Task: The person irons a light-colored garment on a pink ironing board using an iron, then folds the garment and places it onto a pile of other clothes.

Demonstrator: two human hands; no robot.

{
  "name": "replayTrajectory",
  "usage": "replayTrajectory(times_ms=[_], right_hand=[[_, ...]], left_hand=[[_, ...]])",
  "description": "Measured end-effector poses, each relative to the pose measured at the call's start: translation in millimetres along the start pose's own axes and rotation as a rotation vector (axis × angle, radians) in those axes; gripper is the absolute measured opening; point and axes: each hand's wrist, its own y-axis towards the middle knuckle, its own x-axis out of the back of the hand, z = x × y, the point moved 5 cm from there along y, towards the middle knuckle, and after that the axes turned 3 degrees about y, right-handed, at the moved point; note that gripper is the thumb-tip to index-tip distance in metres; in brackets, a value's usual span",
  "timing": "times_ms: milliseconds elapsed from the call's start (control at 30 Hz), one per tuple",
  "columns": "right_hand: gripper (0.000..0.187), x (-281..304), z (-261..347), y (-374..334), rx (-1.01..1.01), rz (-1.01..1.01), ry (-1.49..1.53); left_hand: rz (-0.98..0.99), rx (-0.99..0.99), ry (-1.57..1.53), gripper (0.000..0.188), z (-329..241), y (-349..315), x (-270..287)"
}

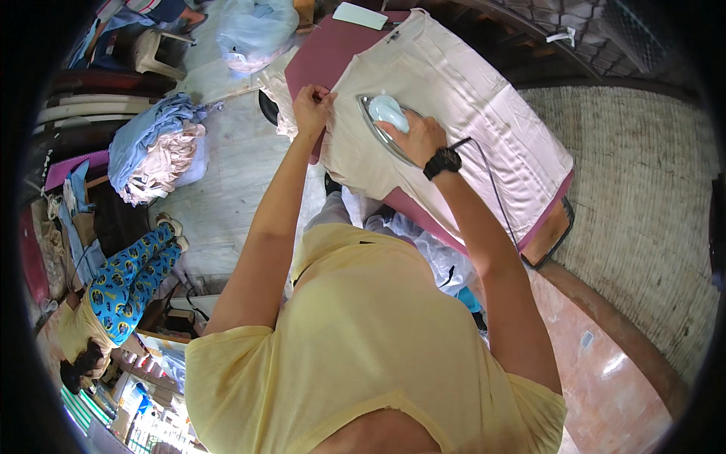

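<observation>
On the maroon ironing board (321,57), pressing is judged under way: the left hand (311,106) pinches the edge of the cream T-shirt (454,113) taut, while the right hand (420,138) is closed around the handle of the pale blue iron (386,113) resting on the shirt's chest. Any further stroke would call for the cloth held flat and the cord (495,189) kept clear. Folded laundry (155,147) lies on the pale floor at left; a brick wall (643,189) stands at right.
</observation>
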Motion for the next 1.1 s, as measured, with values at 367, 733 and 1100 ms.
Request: replayTrajectory(times_ms=[367, 733, 1100], right_hand=[[0.066, -3, 40, 60, 0.104, 0.126, -0.021], [0.076, -18, 51, 76, 0.101, 0.146, 0.019], [0.062, 12, -75, -108, -0.139, -0.171, -0.035]], left_hand=[[0.253, 0.124, 0.134, 0.021, 6, 20, 11], [-0.030, 0.147, -0.293, 0.024, 29, 59, 16], [0.109, -0.228, 0.458, 0.030, -19, 86, -43]])
